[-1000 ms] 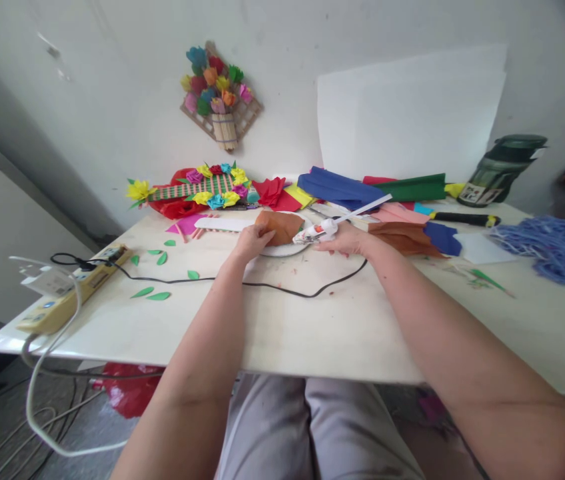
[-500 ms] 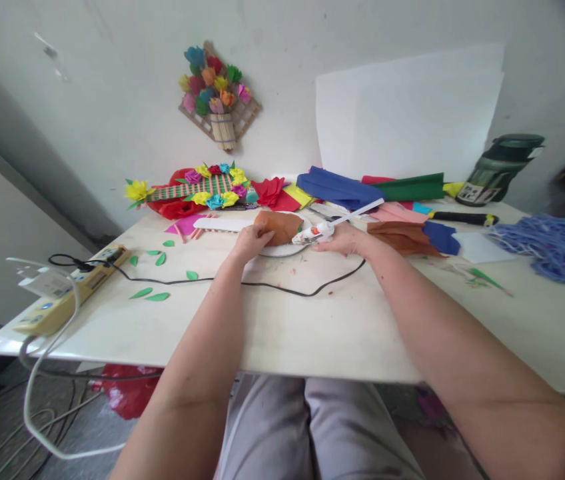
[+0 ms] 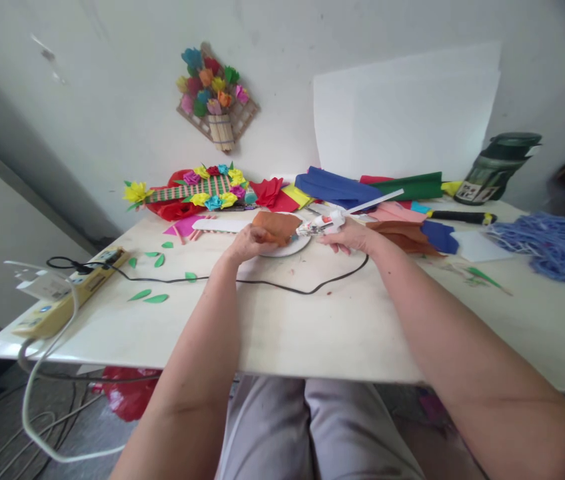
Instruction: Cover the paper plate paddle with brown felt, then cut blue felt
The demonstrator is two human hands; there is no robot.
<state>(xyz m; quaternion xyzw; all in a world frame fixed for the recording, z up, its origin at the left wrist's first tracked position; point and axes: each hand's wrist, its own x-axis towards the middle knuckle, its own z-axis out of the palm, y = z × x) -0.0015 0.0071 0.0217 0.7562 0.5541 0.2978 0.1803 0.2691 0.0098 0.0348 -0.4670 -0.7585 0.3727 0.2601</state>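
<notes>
Paper [image 3: 278, 228], brownish-orange, sits pinched in the left hand [image 3: 247, 245]; the right hand [image 3: 353, 235] grips a glue gun [image 3: 326, 223].

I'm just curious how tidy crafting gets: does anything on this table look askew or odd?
No damage or spill stands out. The blue strands lie in a tangled heap on the far right, and a black cord snakes loosely beneath the left forearm. The dark green bottle appears tilted, though lens distortion may explain that.
</notes>
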